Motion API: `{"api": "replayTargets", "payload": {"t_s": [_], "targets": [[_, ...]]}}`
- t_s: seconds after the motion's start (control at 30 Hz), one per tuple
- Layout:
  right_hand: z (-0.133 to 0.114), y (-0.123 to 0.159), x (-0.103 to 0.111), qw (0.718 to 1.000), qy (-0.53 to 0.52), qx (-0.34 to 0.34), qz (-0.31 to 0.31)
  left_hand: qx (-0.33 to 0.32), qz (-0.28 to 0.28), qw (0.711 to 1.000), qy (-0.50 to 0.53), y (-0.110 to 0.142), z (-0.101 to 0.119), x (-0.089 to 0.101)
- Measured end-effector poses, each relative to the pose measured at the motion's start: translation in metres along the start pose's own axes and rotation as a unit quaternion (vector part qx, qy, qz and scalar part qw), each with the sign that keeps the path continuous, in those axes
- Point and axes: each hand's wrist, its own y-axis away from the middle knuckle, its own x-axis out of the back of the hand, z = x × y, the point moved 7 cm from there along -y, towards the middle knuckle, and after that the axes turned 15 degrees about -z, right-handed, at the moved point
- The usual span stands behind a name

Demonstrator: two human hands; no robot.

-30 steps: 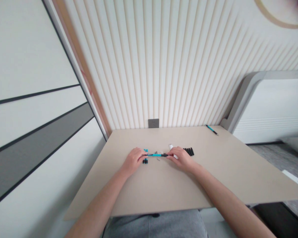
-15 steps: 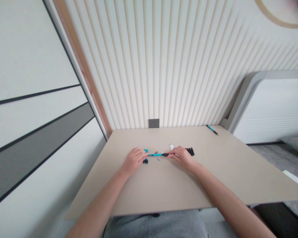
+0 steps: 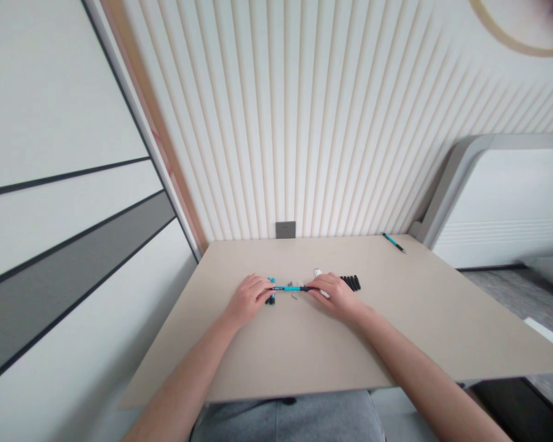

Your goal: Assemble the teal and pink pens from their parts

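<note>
A blue-and-black pen (image 3: 291, 288) lies level between my two hands, just above the table. My left hand (image 3: 247, 298) pinches its left end, and my right hand (image 3: 337, 294) pinches the black part at its right end. Below the left fingertips are short blue-and-black pen barrels (image 3: 271, 300), partly covered by that hand. Small metallic bits (image 3: 294, 296) lie under the pen, too tiny to make out. Beyond my right fingers, a white strip-like piece (image 3: 317, 272) is partly hidden. Several black grip-like tubes (image 3: 351, 283) lie in a row to the right of that hand.
Another blue-and-black pen (image 3: 393, 243) lies at the beige table's (image 3: 304, 356) back right. A dark wall socket (image 3: 286, 229) sits just above the back edge, on the ribbed wall. White cabinet panels (image 3: 74, 258) rise at left; a grey-white headboard (image 3: 502, 196) stands at right.
My right fingers have shifted slightly along the black end of the pen, a little left since half a second ago. My left hand keeps its pinch in nearly the same place.
</note>
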Motion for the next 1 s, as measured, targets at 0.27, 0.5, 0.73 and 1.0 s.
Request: {"api": "replayTargets", "payload": {"t_s": [0.27,0.5,0.73,1.0], "targets": [[-0.003,0.000,0.008,1.000,0.002,-0.009,0.020,0.068,0.067,0.995,-0.028,0.005,-0.011,0.013],[-0.002,0.002,0.011,0.999,0.023,-0.011,0.037,0.029,0.063,0.995,-0.077,0.004,-0.003,0.011],[-0.001,0.002,0.009,0.998,0.051,-0.006,0.043,0.009,0.035,0.989,-0.142,0.002,0.008,0.004],[0.000,0.002,0.009,0.997,0.060,-0.008,0.042,0.001,0.010,0.985,-0.175,0.000,0.012,-0.002]]}}
